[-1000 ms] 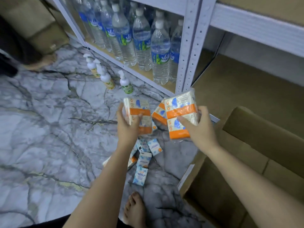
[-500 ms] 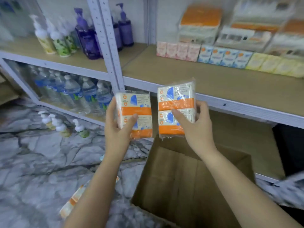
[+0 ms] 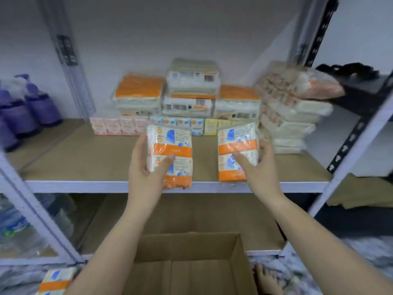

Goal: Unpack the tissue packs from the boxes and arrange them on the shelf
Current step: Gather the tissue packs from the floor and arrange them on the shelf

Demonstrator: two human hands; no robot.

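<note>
The print on both packs is upside down and too blurred for me to read; I can only make out small round orange logos and blue blotches. My left hand (image 3: 146, 169) grips the left pack (image 3: 170, 154), thumb across its front, fingers behind. My right hand (image 3: 258, 167) grips the right pack (image 3: 238, 152) the same way. Both packs are upright, white in clear wrap with orange bands, held just above the front edge of the shelf (image 3: 85, 160). Behind them stand a row of small pink, blue and yellow packs (image 3: 127, 125) and stacked bundles (image 3: 191, 88). The open box (image 3: 187, 267) sits below.
</note>
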